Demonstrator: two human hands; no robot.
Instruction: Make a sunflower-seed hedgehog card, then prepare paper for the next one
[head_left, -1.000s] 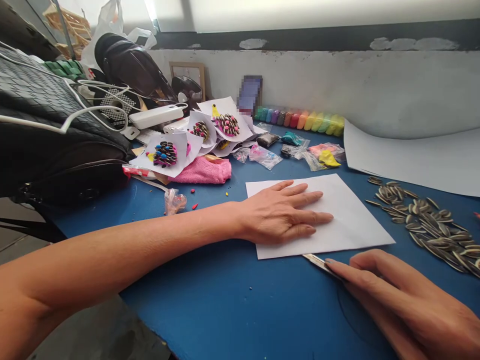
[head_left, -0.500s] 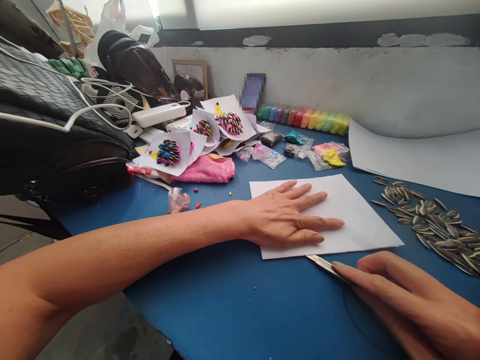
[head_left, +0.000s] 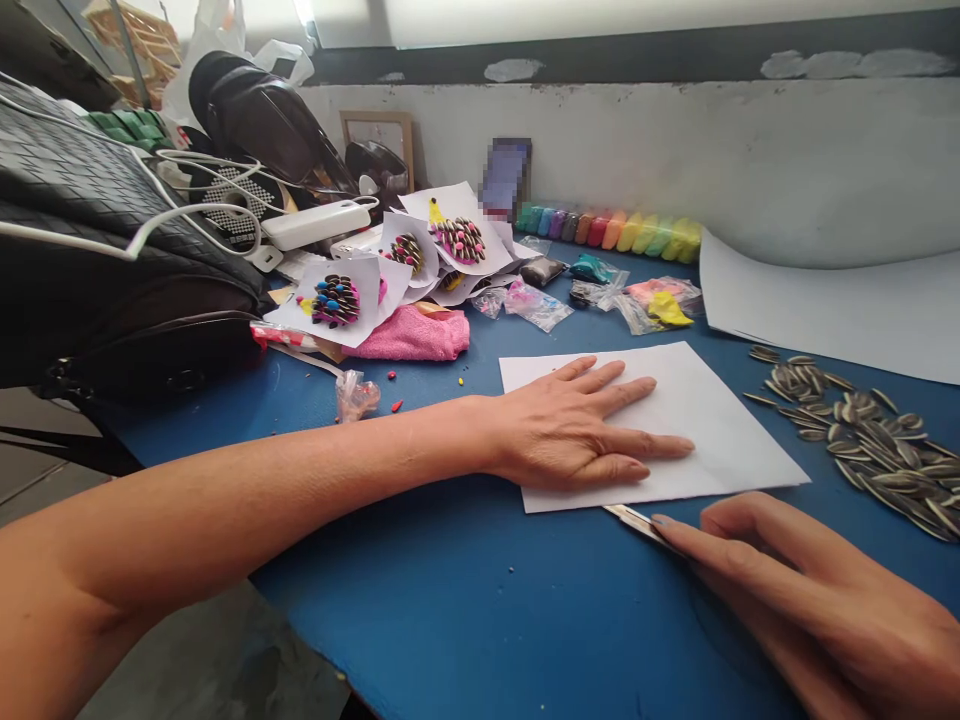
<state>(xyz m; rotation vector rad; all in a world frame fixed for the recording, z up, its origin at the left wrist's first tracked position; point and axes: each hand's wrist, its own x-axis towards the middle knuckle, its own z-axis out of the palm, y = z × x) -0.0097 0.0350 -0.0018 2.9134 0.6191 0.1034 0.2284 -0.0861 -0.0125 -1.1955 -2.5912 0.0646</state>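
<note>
My left hand (head_left: 581, 425) lies flat, fingers spread, on a folded sheet of white paper (head_left: 724, 430) on the blue table. In my right hand (head_left: 810, 590), at the lower right, is a slim, pale utility knife (head_left: 634, 519). Its tip reaches the paper's near edge, and the end goes out of sight beneath or between the layers. The palm and fingers hide most of the handle. To the right of the paper lies a loose heap of striped sunflower seeds (head_left: 885, 440).
Decorated paper pieces with seeds and clay (head_left: 337, 300) are piled at the back left by a pink cloth (head_left: 420, 333). Colored clay packs (head_left: 607, 232) line the wall beside a phone (head_left: 506, 178). A black bag (head_left: 112, 270) stands left; large white paper (head_left: 832, 300) curves at right.
My right hand has shifted slightly left with the knife along the paper's near edge. My left hand stays pressed on the sheet. The view has tilted a little.
</note>
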